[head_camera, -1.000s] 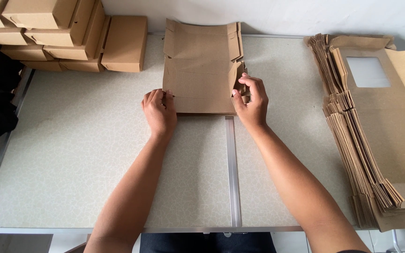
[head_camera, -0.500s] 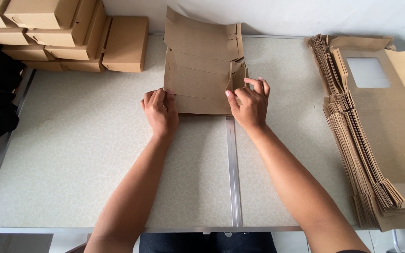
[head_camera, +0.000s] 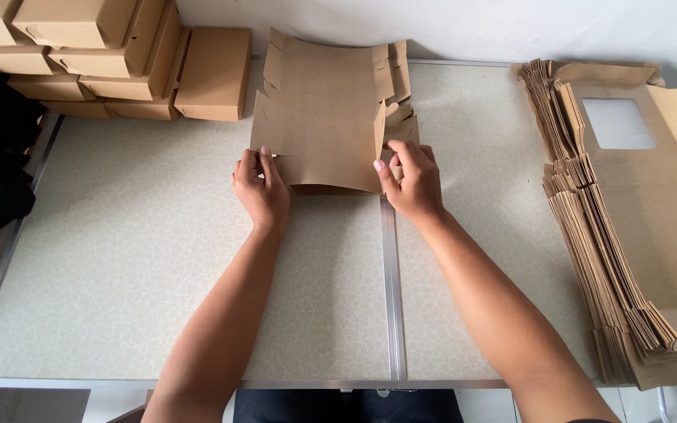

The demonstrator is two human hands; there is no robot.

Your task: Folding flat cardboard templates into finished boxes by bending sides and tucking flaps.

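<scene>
We see flat box blank (head_camera: 319, 117) on surface (head_camera: 119, 274) | left hand (head_camera: 262, 190) pinching its near-left edge | right hand (head_camera: 410, 182) pinching near-right flap, both at near edge.

Both hands forward, fingers (head_camera: 262, 162) curled

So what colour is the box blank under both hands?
Plain kraft brown, the box blank; clearest in the head view.

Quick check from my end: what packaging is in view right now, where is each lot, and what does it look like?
Flat box blank: table centre, plain brown card, near edge pinched by left hand and right hand.
Finished boxes: far left corner, closed brown rectangles, stacked.
Stack of flat blanks: right edge, brown card, top one with a pale window.
</scene>
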